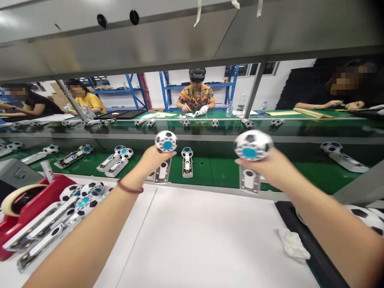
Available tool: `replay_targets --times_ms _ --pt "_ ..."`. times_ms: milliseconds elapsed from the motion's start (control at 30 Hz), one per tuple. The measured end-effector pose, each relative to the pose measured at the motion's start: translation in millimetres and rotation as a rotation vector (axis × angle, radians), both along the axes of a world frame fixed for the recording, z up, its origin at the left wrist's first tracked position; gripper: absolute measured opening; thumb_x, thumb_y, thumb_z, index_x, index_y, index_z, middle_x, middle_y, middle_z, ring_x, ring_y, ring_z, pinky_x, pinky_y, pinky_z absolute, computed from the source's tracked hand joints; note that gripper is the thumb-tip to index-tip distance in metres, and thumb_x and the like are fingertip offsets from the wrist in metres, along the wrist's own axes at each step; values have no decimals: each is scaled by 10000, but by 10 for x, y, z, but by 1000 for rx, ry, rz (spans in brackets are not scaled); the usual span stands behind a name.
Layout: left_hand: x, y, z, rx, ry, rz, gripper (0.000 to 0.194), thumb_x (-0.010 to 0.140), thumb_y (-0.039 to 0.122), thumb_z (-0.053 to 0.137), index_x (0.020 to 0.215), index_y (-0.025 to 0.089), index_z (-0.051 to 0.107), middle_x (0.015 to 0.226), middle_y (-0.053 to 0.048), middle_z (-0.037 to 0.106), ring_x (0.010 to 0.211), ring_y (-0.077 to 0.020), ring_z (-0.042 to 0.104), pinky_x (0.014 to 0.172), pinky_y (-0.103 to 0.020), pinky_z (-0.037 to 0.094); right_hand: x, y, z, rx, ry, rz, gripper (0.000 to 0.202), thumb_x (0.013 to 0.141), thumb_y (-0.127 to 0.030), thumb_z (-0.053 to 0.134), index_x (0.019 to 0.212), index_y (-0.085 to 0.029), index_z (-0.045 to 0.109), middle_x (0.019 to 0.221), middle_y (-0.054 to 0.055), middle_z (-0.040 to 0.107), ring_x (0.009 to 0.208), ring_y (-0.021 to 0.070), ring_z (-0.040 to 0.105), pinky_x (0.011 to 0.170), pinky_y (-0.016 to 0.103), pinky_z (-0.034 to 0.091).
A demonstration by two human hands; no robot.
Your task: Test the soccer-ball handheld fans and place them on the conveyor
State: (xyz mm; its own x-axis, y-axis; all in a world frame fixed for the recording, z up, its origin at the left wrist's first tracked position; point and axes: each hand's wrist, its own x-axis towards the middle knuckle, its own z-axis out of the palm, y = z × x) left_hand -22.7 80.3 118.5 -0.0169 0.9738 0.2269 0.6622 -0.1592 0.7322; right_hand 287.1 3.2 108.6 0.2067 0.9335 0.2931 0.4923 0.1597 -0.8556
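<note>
My left hand [152,160] is closed around a handheld device with a soccer-ball head [166,141], which has a blue disc in its face and a clear flat handle below. My right hand [274,166] grips a second soccer-ball device [253,144], slightly blurred, its handle hanging down over the bench edge. Both are raised near the green conveyor belt [216,170]. Between them, another soccer-ball device [187,162] lies on the belt. My fingers are partly hidden behind the devices.
White sheets [192,236] cover the bench before me. At left, several soccer-ball devices [54,224] lie beside a red tape dispenser [57,188]. A crumpled white cloth [294,245] lies at right by a black mat [283,210]. Several people sit beyond the belt, under an overhead metal shelf [180,44].
</note>
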Motion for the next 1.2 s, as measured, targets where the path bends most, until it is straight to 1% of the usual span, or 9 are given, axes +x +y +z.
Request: replay_targets --times_ms 133,233,367,500,633,767,867,1067,1200 --pt "182 680 -474 -52 115 -44 413 655 313 727 1008 138 602 903 -74 675 852 -246 607 747 -301 455 -115 658 -368 -186 -175 -41 741 653 -292 717 1301 -168 381 1069 110 619 917 273 589 754 373 474" --pt "32 935 -663 -100 168 -43 346 777 352 625 1041 134 571 938 -73 650 878 -217 597 784 -336 460 -79 914 -608 -197 -185 -53 791 720 -264 645 1392 -131 249 1203 163 536 1059 304 527 857 425 436" --pt "-376 994 -778 -213 205 48 264 856 327 537 1035 135 563 1109 -88 563 992 -211 547 859 -422 445 -238 991 -771 -111 -220 -35 698 785 -292 573 1403 -202 260 1405 106 322 1318 278 235 1072 409 211" --pt "-545 968 -923 -489 148 71 291 851 367 545 1001 119 572 940 -55 609 810 -175 598 722 -359 508 -752 1141 -954 -241 -125 65 821 760 -451 590 1425 -173 199 1297 159 448 1165 308 457 946 416 377" --pt "-369 938 -1041 -584 23 66 264 855 358 543 952 116 582 890 -40 610 758 -155 596 681 -328 511 -1160 1334 -1112 -409 14 89 1008 658 -420 695 1435 -132 123 1170 213 539 1050 360 542 845 450 428" --pt "-107 763 -1011 -551 -239 -13 252 824 349 578 922 117 563 844 -43 602 746 -166 599 660 -325 510 -1096 1277 -1091 -405 204 122 864 641 -323 697 1370 -170 259 1204 161 530 1090 310 527 912 424 410" --pt "28 482 -841 -458 -515 -138 358 745 383 645 993 181 485 874 -34 608 808 -190 625 685 -323 517 -837 1021 -951 -328 396 212 664 699 -326 635 1283 -255 326 1128 60 581 992 222 589 866 365 467" --pt "244 -229 -443 -414 -878 -332 667 552 738 597 855 145 556 785 -76 632 733 -224 619 650 -336 509 -472 367 -502 -289 753 335 558 694 -573 618 1101 -260 399 852 30 627 808 214 633 746 369 520" --pt "411 -604 -496 -355 -953 -437 628 522 728 633 688 124 595 616 -43 582 558 -149 532 510 -249 421 -507 -36 -389 -305 852 364 626 569 -586 725 1013 -210 493 914 74 620 898 260 601 787 375 487"
